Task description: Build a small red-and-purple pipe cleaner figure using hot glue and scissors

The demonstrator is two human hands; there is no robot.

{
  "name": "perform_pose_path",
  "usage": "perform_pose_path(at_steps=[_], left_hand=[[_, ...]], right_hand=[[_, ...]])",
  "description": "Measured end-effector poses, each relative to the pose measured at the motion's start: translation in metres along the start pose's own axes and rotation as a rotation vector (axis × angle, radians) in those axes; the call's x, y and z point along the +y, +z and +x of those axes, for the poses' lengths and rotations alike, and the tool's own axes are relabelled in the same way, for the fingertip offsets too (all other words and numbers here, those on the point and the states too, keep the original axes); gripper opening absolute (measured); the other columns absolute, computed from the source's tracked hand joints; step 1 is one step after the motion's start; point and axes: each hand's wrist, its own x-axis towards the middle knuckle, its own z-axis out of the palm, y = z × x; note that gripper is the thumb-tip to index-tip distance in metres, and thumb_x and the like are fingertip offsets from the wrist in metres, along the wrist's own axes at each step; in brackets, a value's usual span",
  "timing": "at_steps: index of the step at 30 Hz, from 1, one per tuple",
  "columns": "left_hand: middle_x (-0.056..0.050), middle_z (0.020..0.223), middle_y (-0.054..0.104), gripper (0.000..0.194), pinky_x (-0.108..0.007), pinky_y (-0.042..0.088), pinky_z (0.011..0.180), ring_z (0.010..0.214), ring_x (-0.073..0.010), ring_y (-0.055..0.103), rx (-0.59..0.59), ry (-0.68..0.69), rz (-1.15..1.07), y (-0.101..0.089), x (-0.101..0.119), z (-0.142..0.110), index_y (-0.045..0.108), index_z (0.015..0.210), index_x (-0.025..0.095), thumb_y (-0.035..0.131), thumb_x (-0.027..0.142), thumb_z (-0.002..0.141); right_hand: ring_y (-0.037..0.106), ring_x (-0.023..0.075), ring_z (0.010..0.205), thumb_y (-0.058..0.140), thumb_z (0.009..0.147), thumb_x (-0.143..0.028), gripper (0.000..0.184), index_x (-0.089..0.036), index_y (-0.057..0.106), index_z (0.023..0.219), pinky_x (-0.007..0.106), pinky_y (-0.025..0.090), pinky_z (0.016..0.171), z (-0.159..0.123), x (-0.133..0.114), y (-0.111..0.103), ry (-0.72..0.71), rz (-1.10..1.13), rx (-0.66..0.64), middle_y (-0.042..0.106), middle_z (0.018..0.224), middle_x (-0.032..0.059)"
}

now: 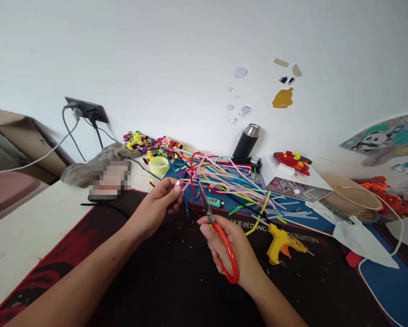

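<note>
My right hand (229, 245) grips scissors (206, 200) with red-orange handles, their blades pointing up and away from me. To its left, my left hand (163, 197) is closed in a pinch. A small red and white bit (179, 183) shows at its fingertips; I cannot make out what it is. Just beyond the scissor tips, a red pipe cleaner (192, 165) curves upward, and whether a hand touches it I cannot tell. Behind both hands lies a heap of coloured pipe cleaners (224, 170).
A yellow glue gun (282, 243) lies right of my right hand on the black desk mat (176, 281). Further back are a turquoise lighter (214, 201), a roll of yellow tape (159, 165), a black thermos (246, 143) and a white box (295, 181). Grey cloth (76, 175) lies left.
</note>
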Motion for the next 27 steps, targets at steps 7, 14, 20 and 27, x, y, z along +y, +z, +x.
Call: perform_pose_path(at_steps=[7,14,20,27], left_hand=[[0.002,0.077,0.057,0.06,-0.022,0.037,0.057,0.066,-0.0122,0.045,0.069,-0.001,-0.047,0.0025,-0.0011,0.0007,0.073,0.096,0.018,0.093,0.07,0.075],[0.008,0.066,0.035,0.071,-0.02,0.018,0.047,0.055,-0.0082,0.025,0.079,-0.073,-0.02,0.0015,-0.0002,-0.0005,0.075,0.092,0.014,0.09,0.081,0.071],[0.009,0.06,0.033,0.067,-0.02,0.015,0.044,0.049,-0.0068,0.022,0.05,-0.138,-0.018,0.0011,0.0006,-0.0014,0.065,0.075,0.017,0.084,0.081,0.076],[0.01,0.056,0.032,0.059,-0.019,0.011,0.041,0.045,-0.0067,0.016,0.034,-0.181,-0.003,0.0058,0.004,-0.0024,0.055,0.075,0.022,0.075,0.077,0.083]], right_hand=[[0.04,0.0095,0.032,0.072,0.086,-0.085,0.076,-0.017,0.067,0.118,0.019,0.032,0.034,-0.0002,-0.0015,0.0009,0.009,0.011,-0.014,0.046,0.044,-0.0124],[0.041,0.0089,0.033,0.074,0.084,-0.085,0.076,-0.017,0.068,0.118,0.019,0.031,0.034,-0.0008,-0.0024,0.0031,0.031,0.004,-0.011,0.047,0.047,-0.0122],[0.042,0.0089,0.033,0.074,0.086,-0.083,0.073,-0.018,0.068,0.118,0.018,0.031,0.034,-0.0015,-0.0005,0.0033,0.026,-0.02,-0.016,0.048,0.048,-0.0116],[0.043,0.0089,0.034,0.073,0.089,-0.081,0.071,-0.017,0.069,0.12,0.018,0.03,0.034,-0.004,0.0036,0.0066,0.019,-0.026,-0.039,0.047,0.049,-0.0116]])
